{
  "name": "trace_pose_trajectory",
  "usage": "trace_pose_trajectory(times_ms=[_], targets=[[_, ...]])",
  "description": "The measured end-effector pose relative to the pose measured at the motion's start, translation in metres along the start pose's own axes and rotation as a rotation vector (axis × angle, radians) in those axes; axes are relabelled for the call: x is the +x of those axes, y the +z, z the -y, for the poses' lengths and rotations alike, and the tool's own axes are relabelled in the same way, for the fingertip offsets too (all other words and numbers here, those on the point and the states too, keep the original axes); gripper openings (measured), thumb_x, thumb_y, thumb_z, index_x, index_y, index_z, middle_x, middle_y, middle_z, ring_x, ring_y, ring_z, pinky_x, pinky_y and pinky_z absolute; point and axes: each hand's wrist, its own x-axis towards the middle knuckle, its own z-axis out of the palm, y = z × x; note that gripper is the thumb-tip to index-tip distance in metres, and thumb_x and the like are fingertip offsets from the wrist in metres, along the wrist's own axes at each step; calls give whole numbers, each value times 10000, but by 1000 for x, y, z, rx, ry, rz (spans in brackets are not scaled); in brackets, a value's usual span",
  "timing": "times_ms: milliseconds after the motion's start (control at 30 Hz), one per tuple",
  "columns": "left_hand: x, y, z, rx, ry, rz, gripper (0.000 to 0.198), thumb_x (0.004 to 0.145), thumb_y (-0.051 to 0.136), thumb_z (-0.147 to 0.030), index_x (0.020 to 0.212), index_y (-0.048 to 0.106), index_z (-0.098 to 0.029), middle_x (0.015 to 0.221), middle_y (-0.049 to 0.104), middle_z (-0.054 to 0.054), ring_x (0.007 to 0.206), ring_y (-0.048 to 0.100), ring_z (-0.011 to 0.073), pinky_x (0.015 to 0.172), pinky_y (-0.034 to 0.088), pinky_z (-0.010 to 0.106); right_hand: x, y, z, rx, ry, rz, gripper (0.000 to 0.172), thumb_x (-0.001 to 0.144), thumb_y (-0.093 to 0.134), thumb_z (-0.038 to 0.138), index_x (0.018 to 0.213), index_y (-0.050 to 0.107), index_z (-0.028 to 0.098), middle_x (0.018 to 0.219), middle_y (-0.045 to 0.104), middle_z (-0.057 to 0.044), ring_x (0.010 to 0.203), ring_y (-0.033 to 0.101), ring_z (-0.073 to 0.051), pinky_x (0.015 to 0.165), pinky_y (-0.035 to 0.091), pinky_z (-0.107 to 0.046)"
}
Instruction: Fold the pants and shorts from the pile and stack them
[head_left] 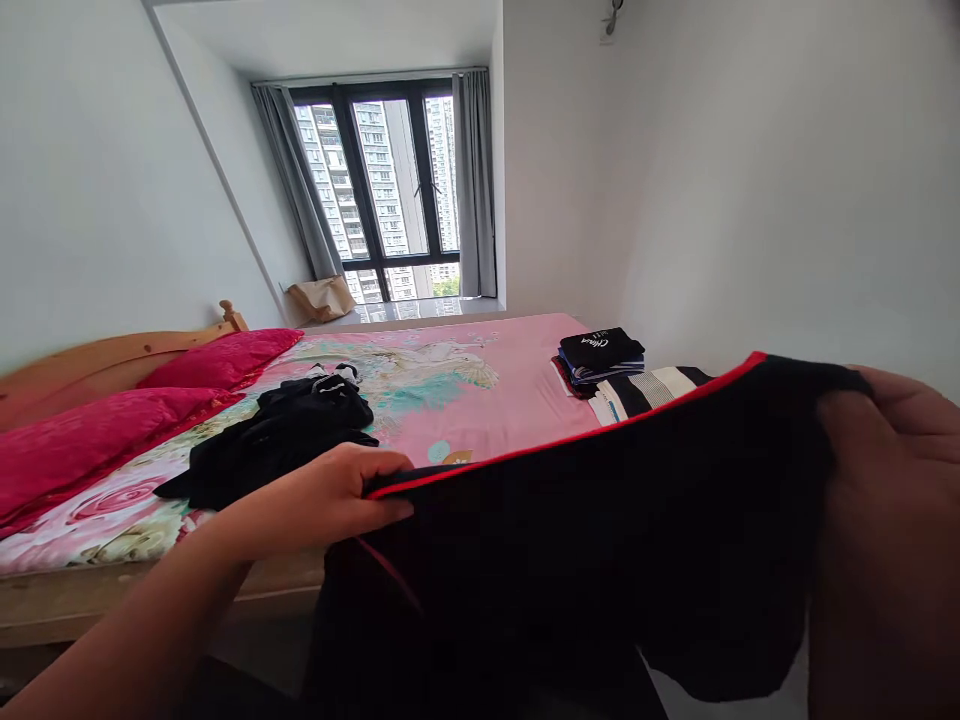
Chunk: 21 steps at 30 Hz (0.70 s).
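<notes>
A black garment with red edging [585, 540] is stretched between my two hands, above the near side of the bed. My left hand [360, 495] pinches one end of the red-trimmed edge, thumb below and fingers above. At the right border my right hand [892, 440] grips the other upper corner; part of that hand is cut off by the frame and in shadow. The cloth hangs down, dark and loose, and its lower part blends into the shadow. What kind of garment it is I cannot make out.
A rumpled heap of black clothes [285, 430] lies on the bed's left half. Folded clothes [600, 350] are stacked on the right, beside a folded striped cloth [656, 388]. Red pillows [112, 430] rest by the wooden headboard [112, 360]. A paper bag [322, 298] stands near the window.
</notes>
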Motion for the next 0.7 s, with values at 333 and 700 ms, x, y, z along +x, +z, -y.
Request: trace_pose_trajectory(times_ms=[333,700], targets=[[13,37,107,-202,-214,-115,104,619,593,-147,637,685,-193,594,618,-33,603,527,126,599,397,190,21,48,-84,77,137,216,374,765,599,494,1025,649,230,893,670,-16,801,611,-198,621,492,-292],[10,76,84,-1026,-359,-65,198,687,713,-299,779,656,-133,686,665,36,661,622,149,663,496,253,-36,78,-142,-212,5,524,383,812,519,441,1075,577,169,1030,625,-102,848,591,-213,785,476,-371]])
